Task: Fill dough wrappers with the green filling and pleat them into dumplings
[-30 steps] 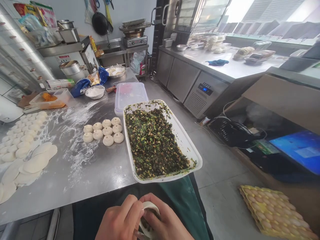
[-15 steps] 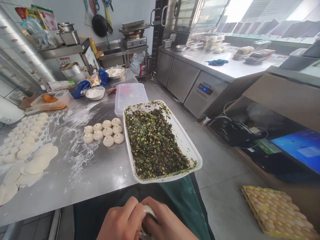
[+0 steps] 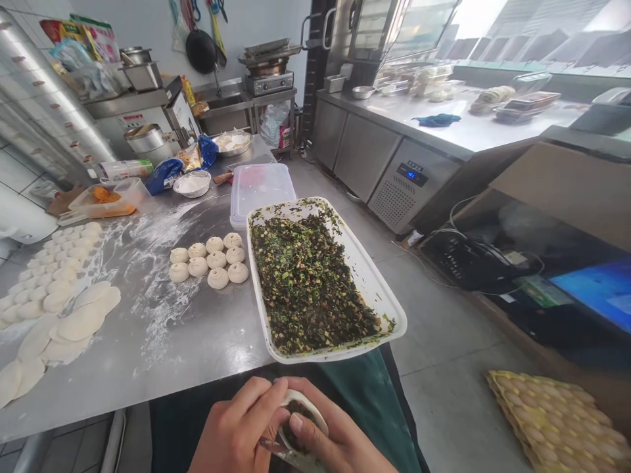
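both hands cup one filled dough wrapper [image 3: 300,420] over the lap: left hand [image 3: 236,430] pinches its near-left rim, right hand [image 3: 340,443] cradles it from the right. the filling tray [image 3: 379,289] lies just ahead on the surface [image 3: 197,341], long axis running away.

My kitchen, bright from the far right windows

I'm at a floured steel table [image 3: 162,341]; far off, a black pan [image 3: 201,51] hangs on the pale wall [image 3: 256,23] above a small stove [image 3: 269,82]. To my right runs a grey tiled floor [image 3: 434,341], then a long steel counter [image 3: 444,135] with cabinet doors below, daylight glaring through the windows [image 3: 532,33] behind it.
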Demonstrator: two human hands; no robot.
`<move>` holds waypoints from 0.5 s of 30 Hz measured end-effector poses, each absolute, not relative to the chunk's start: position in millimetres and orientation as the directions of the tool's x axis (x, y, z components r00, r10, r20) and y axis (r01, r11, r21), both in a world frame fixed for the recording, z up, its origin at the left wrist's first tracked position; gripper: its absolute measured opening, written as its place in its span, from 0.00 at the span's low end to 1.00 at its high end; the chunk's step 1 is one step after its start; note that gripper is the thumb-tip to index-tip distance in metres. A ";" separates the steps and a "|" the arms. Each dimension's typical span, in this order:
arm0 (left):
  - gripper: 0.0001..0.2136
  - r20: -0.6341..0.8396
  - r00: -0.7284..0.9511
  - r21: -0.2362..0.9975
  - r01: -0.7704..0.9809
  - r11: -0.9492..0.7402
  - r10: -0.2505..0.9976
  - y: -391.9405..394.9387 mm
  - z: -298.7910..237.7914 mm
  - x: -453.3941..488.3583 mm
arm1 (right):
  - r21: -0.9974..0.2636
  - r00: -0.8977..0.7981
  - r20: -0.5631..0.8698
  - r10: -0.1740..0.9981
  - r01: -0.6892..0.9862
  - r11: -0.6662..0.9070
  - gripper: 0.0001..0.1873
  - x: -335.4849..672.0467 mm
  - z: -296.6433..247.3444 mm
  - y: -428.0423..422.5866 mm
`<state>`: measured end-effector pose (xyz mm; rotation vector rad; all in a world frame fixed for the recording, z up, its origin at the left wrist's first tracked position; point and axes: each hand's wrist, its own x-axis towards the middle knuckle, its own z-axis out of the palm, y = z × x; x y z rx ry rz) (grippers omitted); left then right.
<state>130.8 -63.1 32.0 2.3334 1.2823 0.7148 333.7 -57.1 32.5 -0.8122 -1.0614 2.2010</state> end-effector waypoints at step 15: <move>0.12 0.275 0.542 0.314 0.730 -0.607 0.794 -68.4 30.2 141.1 | -0.945 -0.508 -0.297 0.809 0.031 -0.327 0.17 327.3 25.8 -57.2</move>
